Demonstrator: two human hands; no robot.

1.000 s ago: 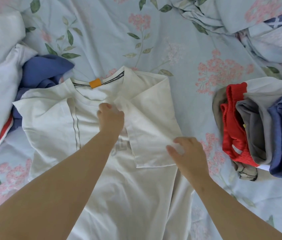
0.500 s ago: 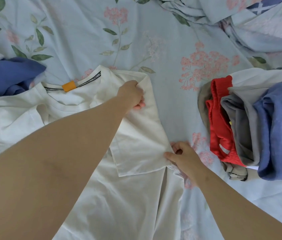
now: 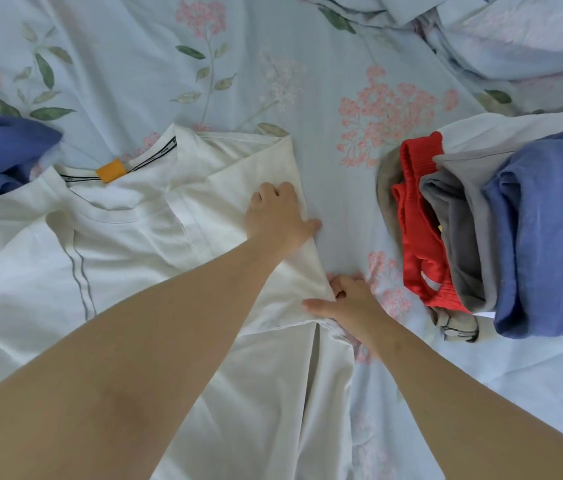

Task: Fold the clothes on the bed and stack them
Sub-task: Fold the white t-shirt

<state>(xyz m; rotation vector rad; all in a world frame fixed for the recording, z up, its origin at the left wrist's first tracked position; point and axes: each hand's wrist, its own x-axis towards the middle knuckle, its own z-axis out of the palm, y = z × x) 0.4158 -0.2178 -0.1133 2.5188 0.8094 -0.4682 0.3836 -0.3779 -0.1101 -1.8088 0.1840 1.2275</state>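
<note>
The left grip (image 3: 278, 216) has been moved to the folded side of the white shirt (image 3: 127, 244) on the bed (image 3: 307, 81); its hold cannot be told. The edge is pinched by the right grip (image 3: 352, 303) for folding.

The only view comes from a wide-angle camera on the person's head, facing forward and steeply down onto the bed (image 3: 273, 81). It sits close: both forearms enter from 5 and 7 o'clock and fill the lower frame. The left hand (image 3: 278, 216) and right hand (image 3: 352, 301) meet near centre on the white T-shirt (image 3: 134, 237), and the folded stack (image 3: 481, 230) reaches the 3 o'clock edge.
</note>
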